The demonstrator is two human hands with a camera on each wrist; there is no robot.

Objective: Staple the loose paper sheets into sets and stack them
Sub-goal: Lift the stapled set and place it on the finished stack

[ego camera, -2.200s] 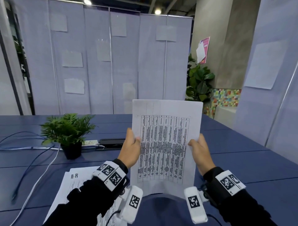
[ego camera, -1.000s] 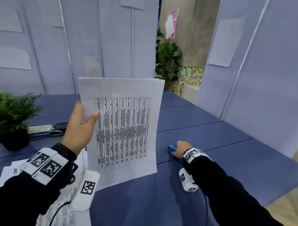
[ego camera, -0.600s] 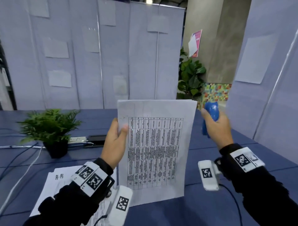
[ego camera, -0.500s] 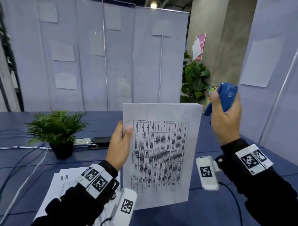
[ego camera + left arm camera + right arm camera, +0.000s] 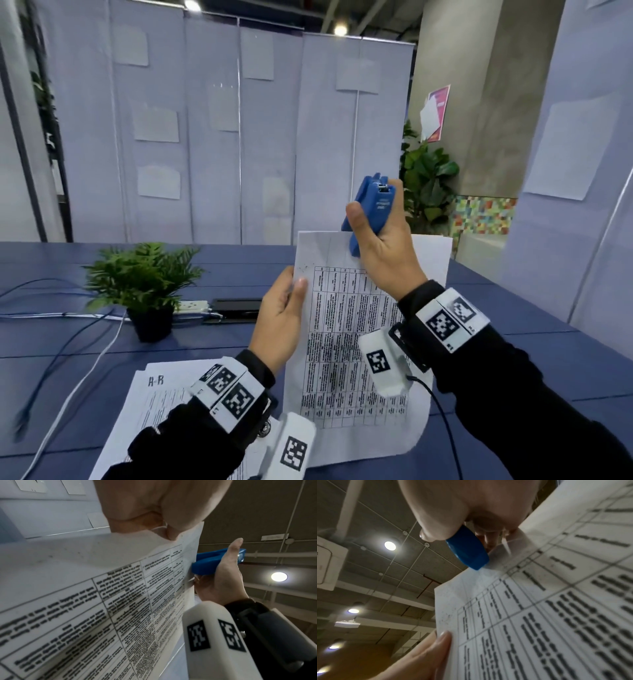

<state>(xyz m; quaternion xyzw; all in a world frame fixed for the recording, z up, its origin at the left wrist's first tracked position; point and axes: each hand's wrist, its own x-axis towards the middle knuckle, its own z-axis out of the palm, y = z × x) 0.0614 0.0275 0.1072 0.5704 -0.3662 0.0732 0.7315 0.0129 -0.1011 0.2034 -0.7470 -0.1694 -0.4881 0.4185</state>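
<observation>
My left hand (image 5: 286, 308) pinches the left edge of an upright set of printed table sheets (image 5: 346, 339), thumb on the front. My right hand (image 5: 380, 246) grips a blue stapler (image 5: 371, 205) whose mouth sits over the sheets' top edge, left of the middle. In the left wrist view the stapler (image 5: 211, 562) meets the top edge of the sheets (image 5: 102, 601). In the right wrist view the stapler (image 5: 467, 549) touches the top edge of the sheets (image 5: 539, 615), with my left thumb (image 5: 441, 642) lower down.
A stack of printed sheets (image 5: 154, 404) lies on the blue table (image 5: 548, 359) at the near left. A small potted plant (image 5: 144, 284), a power strip (image 5: 193, 305), a dark flat object (image 5: 236, 305) and cables (image 5: 68, 346) sit at the left.
My right hand let go of the sheets, took the blue stapler off the table at the right, lifted it and brought it left onto the sheets' top edge. My left hand kept holding the sheets.
</observation>
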